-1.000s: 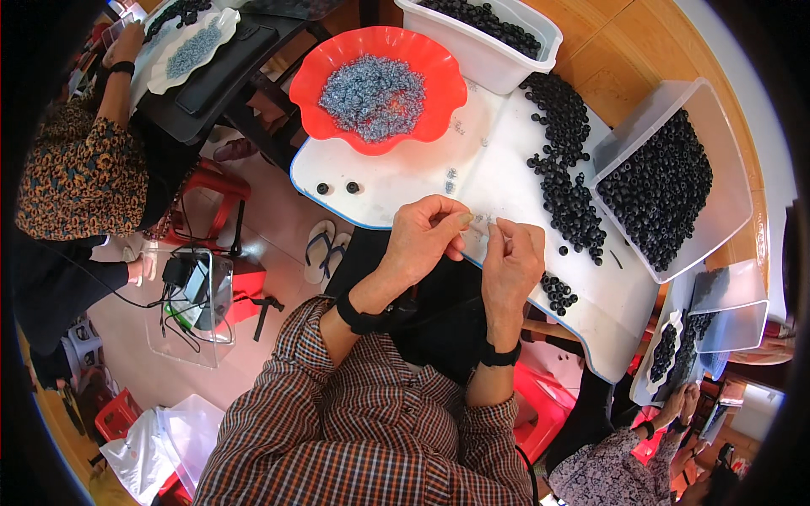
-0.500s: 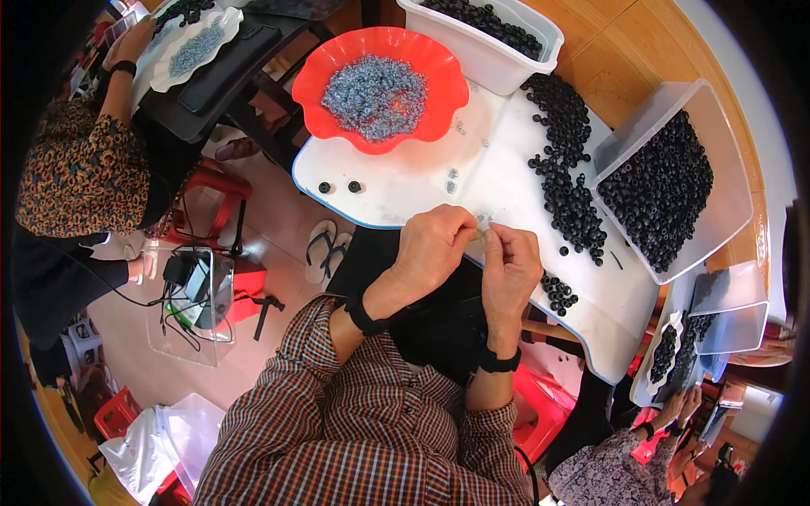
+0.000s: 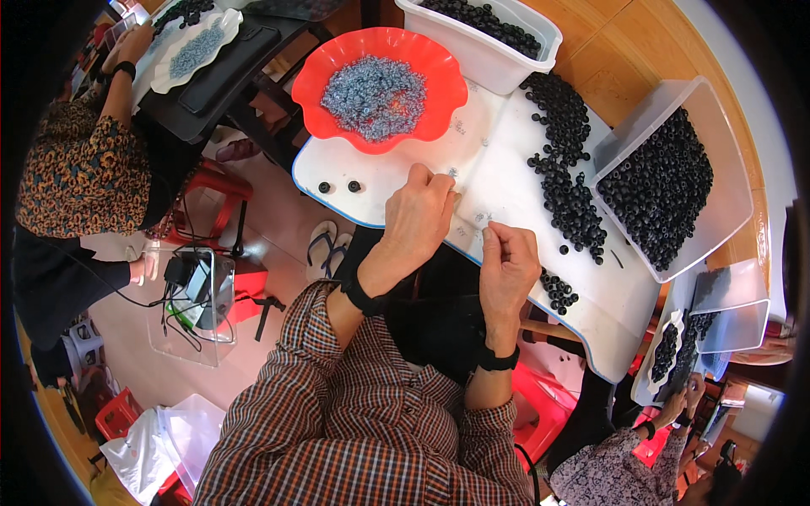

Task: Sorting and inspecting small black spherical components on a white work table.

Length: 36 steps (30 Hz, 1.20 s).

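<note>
My left hand [image 3: 424,212] reaches onto the white board [image 3: 396,173]. Its fingers are curled, with the tips down among a few tiny grey metal bits [image 3: 454,173]; what is under them is hidden. My right hand [image 3: 509,260] hovers at the board's near edge, thumb and forefinger pinched on a small part too tiny to make out. A red scalloped bowl [image 3: 325,63] of grey-blue metal pieces stands just beyond my left hand. Black rubber rings [image 3: 564,173] lie heaped to the right, with a smaller cluster [image 3: 557,291] by my right hand.
A clear tub [image 3: 717,160] of black rings sits at the right and a white tub [image 3: 498,63] at the back. Two loose rings [image 3: 337,186] lie at the board's left end. Other people work at the far left [image 3: 84,169] and lower right [image 3: 675,405]. Sandals [image 3: 329,244] lie on the floor.
My hands were together in front of me working a small part. They have parted; my left hand has moved forward and down onto the board, and my right hand has dropped slightly.
</note>
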{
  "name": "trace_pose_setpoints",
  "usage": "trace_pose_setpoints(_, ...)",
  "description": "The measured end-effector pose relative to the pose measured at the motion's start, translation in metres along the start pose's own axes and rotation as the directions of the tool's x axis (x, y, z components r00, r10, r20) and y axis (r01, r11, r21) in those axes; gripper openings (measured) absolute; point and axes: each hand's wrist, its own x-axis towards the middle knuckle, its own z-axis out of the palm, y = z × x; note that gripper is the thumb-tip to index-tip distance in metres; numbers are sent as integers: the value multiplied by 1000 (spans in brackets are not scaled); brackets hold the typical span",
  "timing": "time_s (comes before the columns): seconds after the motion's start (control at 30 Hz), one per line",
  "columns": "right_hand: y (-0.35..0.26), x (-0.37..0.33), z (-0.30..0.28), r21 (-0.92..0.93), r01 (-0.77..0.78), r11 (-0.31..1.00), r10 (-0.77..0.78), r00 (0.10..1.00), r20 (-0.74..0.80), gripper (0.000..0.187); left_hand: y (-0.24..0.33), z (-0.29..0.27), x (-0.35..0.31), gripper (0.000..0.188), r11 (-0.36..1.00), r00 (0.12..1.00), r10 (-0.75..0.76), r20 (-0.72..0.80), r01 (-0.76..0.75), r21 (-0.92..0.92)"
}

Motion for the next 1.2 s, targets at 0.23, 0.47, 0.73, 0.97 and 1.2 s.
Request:
trace_pose_setpoints(0.23,2,1,1,1,-1,1000,1,1000,-4,6,0,4,11,21,995,999,-27,32,23,101)
trace_pose_setpoints(0.47,-2,1,5,35,6,999,-6,1000,7,8,-1,4,13,26,994,997,-71,0,70,78)
trace_pose_setpoints(0.73,-7,1,8,52,13,999,-14,1000,17,9,-6,9,10,20,991,998,-62,28,58,118)
trace_pose_setpoints(0.97,-3,4,17,305,-173,937,141,982,123,12,-9,-9,6,11,825,989,-120,91,150,-545)
trace_pose_setpoints(1.2,-14,12,17,501,-400,768,296,914,277,27,4,-21,-3,13,451,894,-158,420,444,-775)
